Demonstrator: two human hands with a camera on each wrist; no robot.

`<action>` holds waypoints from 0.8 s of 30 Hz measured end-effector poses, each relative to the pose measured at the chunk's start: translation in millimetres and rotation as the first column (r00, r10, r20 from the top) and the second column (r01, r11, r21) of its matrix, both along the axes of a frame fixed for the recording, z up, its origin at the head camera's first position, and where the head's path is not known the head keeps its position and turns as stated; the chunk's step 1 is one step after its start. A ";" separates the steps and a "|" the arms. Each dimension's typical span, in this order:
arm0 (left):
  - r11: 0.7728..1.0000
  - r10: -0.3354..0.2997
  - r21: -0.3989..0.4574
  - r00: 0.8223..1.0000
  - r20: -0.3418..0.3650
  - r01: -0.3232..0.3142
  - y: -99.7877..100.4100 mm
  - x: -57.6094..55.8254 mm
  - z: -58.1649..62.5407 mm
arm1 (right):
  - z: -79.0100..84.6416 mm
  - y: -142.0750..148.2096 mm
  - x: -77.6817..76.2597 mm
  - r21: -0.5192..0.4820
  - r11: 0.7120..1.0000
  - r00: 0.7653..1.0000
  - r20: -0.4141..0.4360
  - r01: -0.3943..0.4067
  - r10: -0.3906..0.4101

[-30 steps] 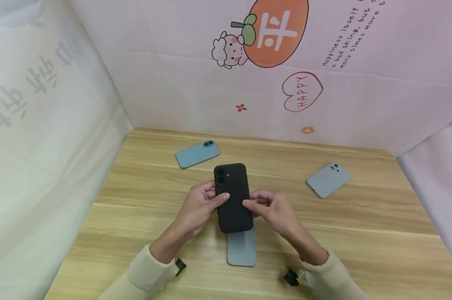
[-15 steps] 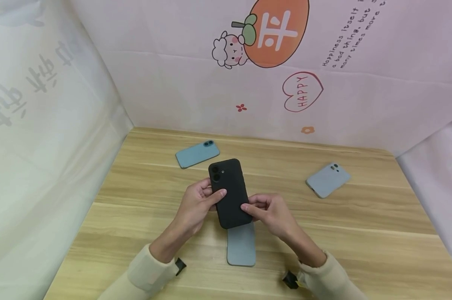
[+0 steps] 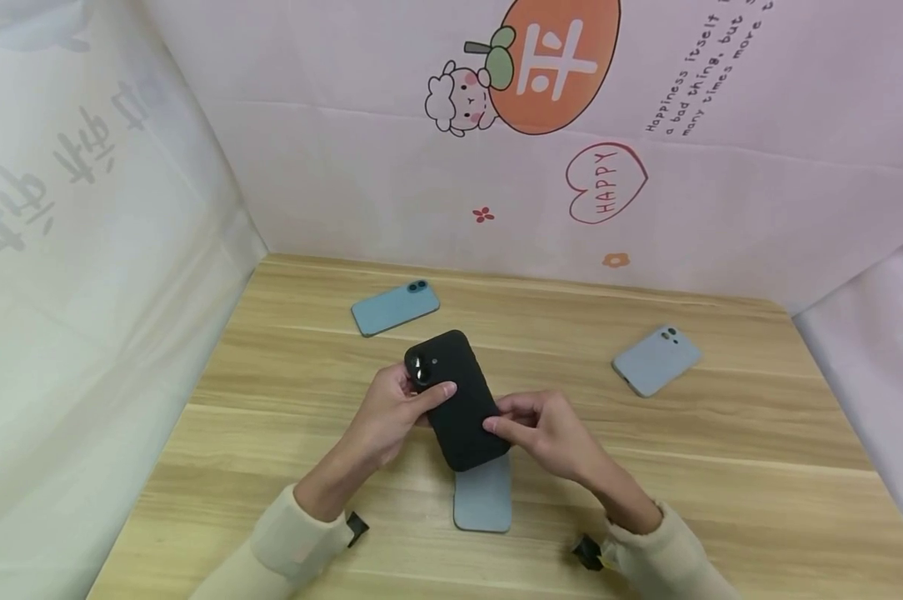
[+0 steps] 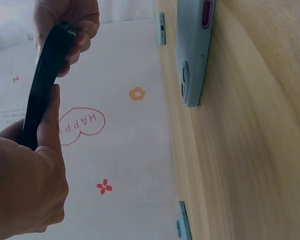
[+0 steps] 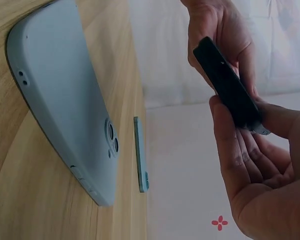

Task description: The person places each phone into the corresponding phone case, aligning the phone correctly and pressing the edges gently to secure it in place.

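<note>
Both hands hold a black phone above the table, its back with two camera lenses facing up. My left hand grips its left edge, thumb laid across the back. At the lower right edge my right hand pinches it between thumb and fingers. The phone leans to the left in the head view. Beneath it lies a grey-blue phone, its upper part hidden by the black one; the right wrist view shows this phone back up, with its lenses. Seen edge-on in the left wrist view, the black phone is clear of the tabletop.
A blue phone lies at the back left of the wooden table. Further right is a pale grey-blue phone. A printed cloth hangs behind the table. Small black devices sit by both sleeve cuffs.
The black phone has turned anticlockwise in the head view, its camera end swinging left. Both hands keep their hold and have shifted slightly with it. The phones on the table have not moved.
</note>
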State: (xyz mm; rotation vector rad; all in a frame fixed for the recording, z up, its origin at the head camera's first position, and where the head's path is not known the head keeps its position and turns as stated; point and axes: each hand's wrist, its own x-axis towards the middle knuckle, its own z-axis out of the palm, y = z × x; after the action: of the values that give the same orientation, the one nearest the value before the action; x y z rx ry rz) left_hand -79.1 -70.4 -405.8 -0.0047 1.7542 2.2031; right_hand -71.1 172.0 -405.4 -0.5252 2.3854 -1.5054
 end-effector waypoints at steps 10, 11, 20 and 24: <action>0.987 0.157 0.037 0.987 0.015 -0.157 4.2 3.3 2.4 | -1.8 -3.1 -0.4 -0.090 0.988 0.989 0.098 0.123 -0.114; 0.985 0.168 0.044 0.986 0.014 -0.169 4.7 3.4 2.3 | -2.4 -3.6 -0.4 -0.110 0.986 0.988 0.111 0.123 -0.111; 0.969 0.219 0.115 0.976 0.013 -0.219 7.2 6.6 1.3 | -6.4 -3.5 0.1 -0.206 0.959 0.961 0.238 0.192 -0.141; 0.961 0.222 0.163 0.975 0.026 -0.224 7.1 7.5 2.8 | -6.0 -3.5 -0.5 -0.222 0.946 0.947 0.272 0.235 -0.171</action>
State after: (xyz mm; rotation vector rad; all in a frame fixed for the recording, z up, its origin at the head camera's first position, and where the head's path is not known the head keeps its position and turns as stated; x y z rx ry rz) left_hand -71.6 -63.3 -403.0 -0.1812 1.6303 2.4992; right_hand -71.6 168.5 -411.5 -0.1256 2.1201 -1.8581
